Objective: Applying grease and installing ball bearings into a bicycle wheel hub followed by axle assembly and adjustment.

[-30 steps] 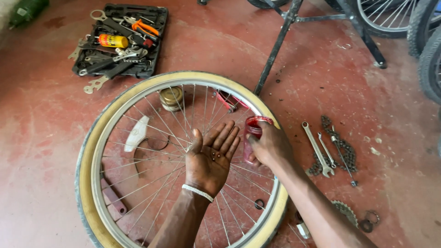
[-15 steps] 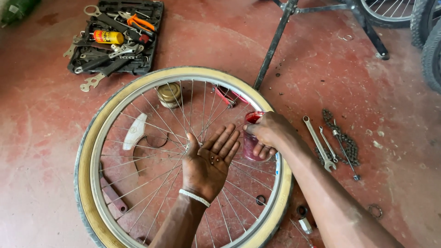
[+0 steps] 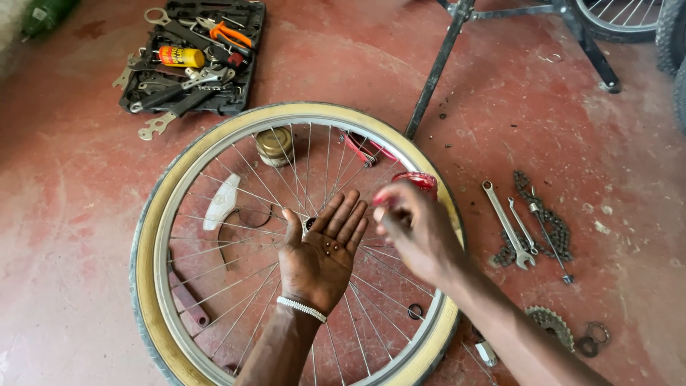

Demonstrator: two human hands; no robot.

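A spoked bicycle wheel with a cream tyre (image 3: 153, 229) lies flat on the red floor. My left hand (image 3: 323, 251) is held palm up over its hub, fingers spread, with several small dark bearing balls resting on the palm. My right hand (image 3: 414, 230) hovers just right of the left fingers, blurred, its fingertips pinched together; whether they hold a ball I cannot tell. A small red tub (image 3: 416, 181) sits on the rim right behind the right hand.
An open black tool case (image 3: 193, 57) with spanners and pliers lies top left. A round tin (image 3: 274, 145) and a white part (image 3: 221, 202) lie under the spokes. Spanners (image 3: 507, 225), a chain (image 3: 554, 221) and a sprocket (image 3: 549, 325) lie right. A stand leg (image 3: 436, 71) crosses above.
My right hand has left the red tub and come toward the left palm. Small dark balls now lie on the left palm, which was bare a second ago.
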